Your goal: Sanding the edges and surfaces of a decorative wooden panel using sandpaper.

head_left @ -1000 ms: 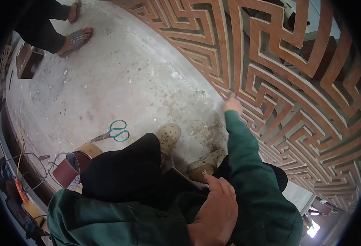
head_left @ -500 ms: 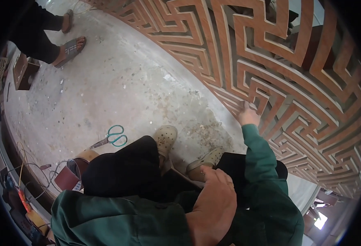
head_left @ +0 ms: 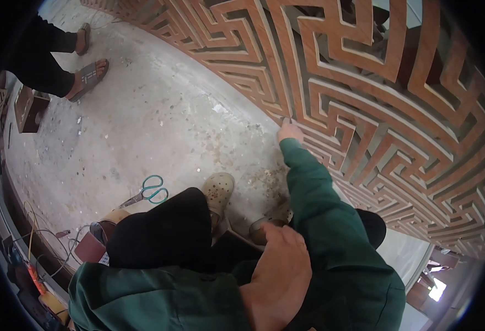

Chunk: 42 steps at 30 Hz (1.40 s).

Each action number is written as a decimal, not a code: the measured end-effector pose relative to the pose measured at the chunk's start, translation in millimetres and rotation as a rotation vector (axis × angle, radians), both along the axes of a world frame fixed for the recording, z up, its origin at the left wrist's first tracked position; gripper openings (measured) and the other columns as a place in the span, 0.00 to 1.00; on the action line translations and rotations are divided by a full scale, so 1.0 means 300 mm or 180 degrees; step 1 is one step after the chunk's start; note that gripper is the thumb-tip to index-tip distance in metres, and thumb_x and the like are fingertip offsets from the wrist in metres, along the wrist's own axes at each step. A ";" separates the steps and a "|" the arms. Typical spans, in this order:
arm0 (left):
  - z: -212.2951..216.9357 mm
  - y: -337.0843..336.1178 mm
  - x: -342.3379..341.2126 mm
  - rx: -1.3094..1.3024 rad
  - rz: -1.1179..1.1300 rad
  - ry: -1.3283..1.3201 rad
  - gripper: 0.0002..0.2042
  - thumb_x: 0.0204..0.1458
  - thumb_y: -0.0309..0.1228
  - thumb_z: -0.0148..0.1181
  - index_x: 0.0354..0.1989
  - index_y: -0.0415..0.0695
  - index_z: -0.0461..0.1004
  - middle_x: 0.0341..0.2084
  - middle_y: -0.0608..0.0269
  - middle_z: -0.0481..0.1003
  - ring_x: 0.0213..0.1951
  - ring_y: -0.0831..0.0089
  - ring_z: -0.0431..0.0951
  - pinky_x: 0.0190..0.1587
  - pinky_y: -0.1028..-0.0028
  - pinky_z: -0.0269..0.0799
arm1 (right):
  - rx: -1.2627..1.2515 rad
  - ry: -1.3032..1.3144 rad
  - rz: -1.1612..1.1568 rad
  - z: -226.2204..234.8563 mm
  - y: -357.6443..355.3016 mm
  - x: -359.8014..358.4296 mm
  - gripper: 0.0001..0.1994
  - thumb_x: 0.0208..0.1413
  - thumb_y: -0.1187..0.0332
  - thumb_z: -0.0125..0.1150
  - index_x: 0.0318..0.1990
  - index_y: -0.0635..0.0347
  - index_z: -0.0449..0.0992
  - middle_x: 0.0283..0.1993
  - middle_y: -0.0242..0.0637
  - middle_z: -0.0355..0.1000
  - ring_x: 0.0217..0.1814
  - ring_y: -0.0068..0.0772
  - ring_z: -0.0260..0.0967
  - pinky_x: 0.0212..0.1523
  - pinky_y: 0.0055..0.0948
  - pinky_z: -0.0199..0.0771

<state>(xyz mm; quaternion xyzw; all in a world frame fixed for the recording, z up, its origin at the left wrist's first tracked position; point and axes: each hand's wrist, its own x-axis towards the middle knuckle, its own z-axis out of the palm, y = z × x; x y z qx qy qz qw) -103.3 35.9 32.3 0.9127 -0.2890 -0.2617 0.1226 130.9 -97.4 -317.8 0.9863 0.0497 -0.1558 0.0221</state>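
My right hand (head_left: 291, 132) reaches forward to the lower edge of a large upright wooden lattice panel (head_left: 275, 60), cut in a maze-like pattern. Its fingers are drawn together against the narrow strips; whatever they may pinch is too small to make out. Across my lap lies my left hand (head_left: 280, 270), back upward, its fingers loosely extended and bending out of sight at the tips. Nothing shows in it. Scissors with teal handles (head_left: 148, 192) rest on the floor left of my knee.
A roll of brownish-red sheet material (head_left: 93, 247) sits beside my left knee, near tangled cables (head_left: 60, 256). Farther left stands a wooden box (head_left: 31, 110). Another person's sandalled foot (head_left: 92, 77) is on the concrete floor at the upper left.
My right hand has moved left and slightly farther away along the panel's lower edge, the arm stretching out more. My left hand stays in my lap, with hardly any shift.
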 end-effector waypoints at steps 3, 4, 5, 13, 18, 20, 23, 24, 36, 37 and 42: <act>-0.001 0.005 -0.003 -0.0088 0.0021 -0.0189 0.18 0.49 0.30 0.49 0.46 0.33 0.73 0.41 0.43 0.74 0.41 0.54 0.74 0.47 0.54 0.66 | -0.0260 -0.0052 0.0103 0.158 -0.130 -0.024 0.14 0.55 0.66 0.43 0.47 0.57 0.69 0.39 0.54 0.75 0.42 0.53 0.75 0.42 0.50 0.73; -0.002 0.005 -0.008 -0.0103 0.0082 -0.0315 0.18 0.49 0.30 0.49 0.46 0.33 0.73 0.40 0.44 0.74 0.40 0.54 0.74 0.46 0.54 0.66 | -0.0319 -0.0120 0.0072 0.223 -0.196 -0.043 0.15 0.55 0.66 0.43 0.49 0.56 0.68 0.39 0.54 0.75 0.42 0.54 0.75 0.42 0.50 0.73; -0.003 0.006 -0.015 -0.0071 0.0078 -0.0415 0.18 0.49 0.30 0.50 0.46 0.33 0.74 0.39 0.44 0.74 0.39 0.55 0.74 0.46 0.54 0.66 | -0.0457 -0.0144 -0.0015 0.287 -0.259 -0.058 0.17 0.56 0.66 0.43 0.52 0.55 0.67 0.39 0.54 0.75 0.42 0.54 0.75 0.42 0.50 0.73; -0.002 0.010 -0.058 -0.0247 0.0182 -0.0618 0.16 0.48 0.30 0.51 0.44 0.34 0.74 0.36 0.47 0.74 0.38 0.58 0.74 0.44 0.56 0.66 | -0.0441 -0.0478 -0.0553 0.273 -0.306 -0.093 0.20 0.56 0.66 0.42 0.56 0.57 0.64 0.38 0.53 0.75 0.41 0.53 0.75 0.41 0.48 0.74; -0.013 0.007 -0.038 -0.0330 0.0068 -0.0376 0.16 0.49 0.29 0.50 0.44 0.34 0.74 0.37 0.48 0.74 0.38 0.58 0.73 0.45 0.56 0.66 | -0.0258 -0.0239 -0.0483 0.101 -0.126 -0.027 0.18 0.57 0.67 0.42 0.54 0.58 0.65 0.39 0.52 0.75 0.43 0.53 0.75 0.42 0.48 0.74; -0.021 -0.003 -0.022 -0.0429 0.0075 -0.0205 0.16 0.50 0.29 0.50 0.44 0.34 0.74 0.37 0.48 0.74 0.39 0.58 0.73 0.45 0.56 0.66 | -0.0145 -0.0171 -0.0281 0.070 -0.082 -0.025 0.18 0.57 0.67 0.41 0.54 0.58 0.65 0.40 0.53 0.75 0.43 0.53 0.75 0.42 0.48 0.74; -0.021 -0.014 -0.012 -0.0328 0.0050 -0.0241 0.15 0.50 0.29 0.50 0.43 0.34 0.75 0.36 0.48 0.74 0.39 0.58 0.73 0.45 0.55 0.66 | -0.0190 -0.0092 -0.0048 0.105 -0.112 -0.052 0.18 0.57 0.67 0.41 0.55 0.57 0.64 0.40 0.54 0.75 0.43 0.53 0.75 0.42 0.49 0.73; -0.019 -0.016 -0.013 -0.0382 0.0144 -0.0268 0.15 0.50 0.29 0.50 0.43 0.34 0.75 0.36 0.48 0.74 0.39 0.58 0.73 0.45 0.55 0.66 | -0.0305 -0.0073 -0.0007 0.143 -0.156 -0.060 0.18 0.57 0.67 0.41 0.55 0.56 0.64 0.39 0.54 0.75 0.42 0.53 0.75 0.42 0.50 0.73; -0.009 -0.003 -0.074 -0.0221 0.0809 -0.0566 0.16 0.51 0.30 0.47 0.43 0.31 0.73 0.36 0.49 0.73 0.40 0.58 0.72 0.50 0.57 0.64 | -0.0274 -0.0357 -0.0457 0.195 -0.242 -0.082 0.21 0.54 0.67 0.45 0.57 0.56 0.62 0.36 0.55 0.75 0.39 0.55 0.75 0.40 0.49 0.74; -0.007 0.001 -0.072 -0.0177 0.0743 -0.0565 0.17 0.51 0.30 0.47 0.44 0.31 0.73 0.37 0.48 0.73 0.41 0.57 0.72 0.51 0.56 0.64 | -0.0217 -0.0323 -0.0401 0.150 -0.208 -0.066 0.20 0.54 0.67 0.45 0.56 0.57 0.62 0.36 0.55 0.75 0.39 0.55 0.75 0.40 0.49 0.74; 0.002 0.029 -0.047 -0.0030 0.0477 -0.0587 0.19 0.52 0.30 0.47 0.48 0.31 0.72 0.43 0.44 0.73 0.44 0.53 0.72 0.51 0.53 0.64 | 0.0071 -0.0140 -0.0200 -0.053 0.050 -0.008 0.15 0.56 0.67 0.44 0.49 0.62 0.66 0.37 0.53 0.76 0.40 0.51 0.76 0.40 0.45 0.75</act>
